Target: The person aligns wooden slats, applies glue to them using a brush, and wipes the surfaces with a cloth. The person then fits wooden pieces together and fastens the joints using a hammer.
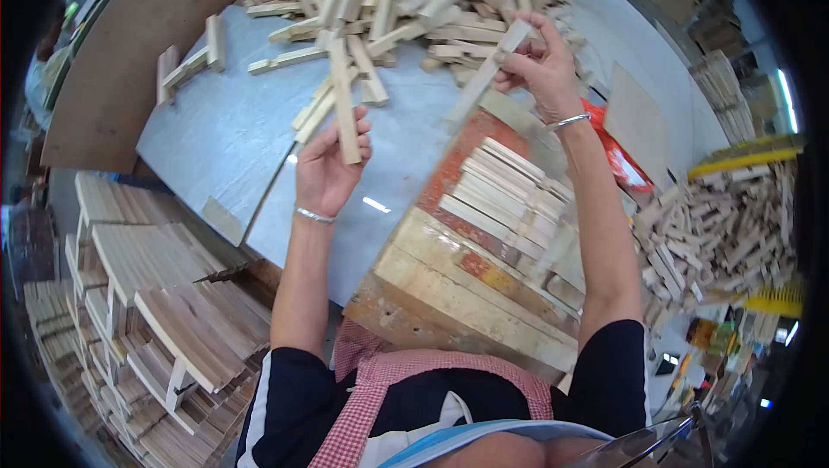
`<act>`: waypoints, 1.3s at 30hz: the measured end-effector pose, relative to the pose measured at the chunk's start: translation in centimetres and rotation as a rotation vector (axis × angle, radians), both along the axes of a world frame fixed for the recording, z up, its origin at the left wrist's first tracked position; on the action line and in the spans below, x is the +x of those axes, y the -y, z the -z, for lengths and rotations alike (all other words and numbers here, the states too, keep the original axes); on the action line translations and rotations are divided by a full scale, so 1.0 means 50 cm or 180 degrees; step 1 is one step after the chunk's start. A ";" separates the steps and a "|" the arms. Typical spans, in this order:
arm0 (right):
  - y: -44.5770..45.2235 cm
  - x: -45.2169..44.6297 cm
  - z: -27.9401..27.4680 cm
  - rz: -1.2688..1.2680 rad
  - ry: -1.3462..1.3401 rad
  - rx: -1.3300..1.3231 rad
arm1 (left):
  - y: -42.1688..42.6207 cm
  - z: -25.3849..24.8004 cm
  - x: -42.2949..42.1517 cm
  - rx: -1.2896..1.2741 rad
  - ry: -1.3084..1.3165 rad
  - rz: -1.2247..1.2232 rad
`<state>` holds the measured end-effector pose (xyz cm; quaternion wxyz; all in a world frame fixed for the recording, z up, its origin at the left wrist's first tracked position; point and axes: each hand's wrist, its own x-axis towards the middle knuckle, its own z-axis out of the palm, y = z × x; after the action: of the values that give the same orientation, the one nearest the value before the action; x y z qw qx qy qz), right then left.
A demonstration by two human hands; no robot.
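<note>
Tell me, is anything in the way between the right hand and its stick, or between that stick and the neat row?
Nothing that I can see. The right hand is already gripping its stick. Between that and the row, only flat red board shows.

2 bare hands (pixel 332 170) hold 2 pale, square-cut wooden sticks (pixel 344 97), 1 apiece; also 2 thin silver bracelets (pixel 568 122), 1 red-and-white checked cloth apron (pixel 376 382), 2 loose heaps of pale wooden pieces (pixel 725 226).
</note>
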<state>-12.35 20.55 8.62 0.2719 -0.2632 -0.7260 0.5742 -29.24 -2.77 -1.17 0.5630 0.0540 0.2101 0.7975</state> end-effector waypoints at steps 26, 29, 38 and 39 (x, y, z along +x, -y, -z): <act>0.063 0.327 0.136 0.0721 0.1306 0.1577 | 0.044 -0.078 0.235 0.0300 -0.6774 0.0007; 0.070 0.318 0.123 0.0708 0.1438 0.1479 | 0.032 -0.070 0.239 0.0241 -0.6782 -0.0124; 0.064 0.303 0.121 0.0388 0.1284 0.2089 | 0.024 -0.066 0.248 0.0192 -0.7207 -0.0696; 0.058 0.296 0.110 0.0325 0.1446 0.2284 | 0.025 -0.074 0.241 0.0094 -0.7032 -0.0777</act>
<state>2.47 17.66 3.14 0.2074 -0.3074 -0.9073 0.1985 -17.18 -3.99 2.53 -0.0167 0.7204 0.5906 0.3634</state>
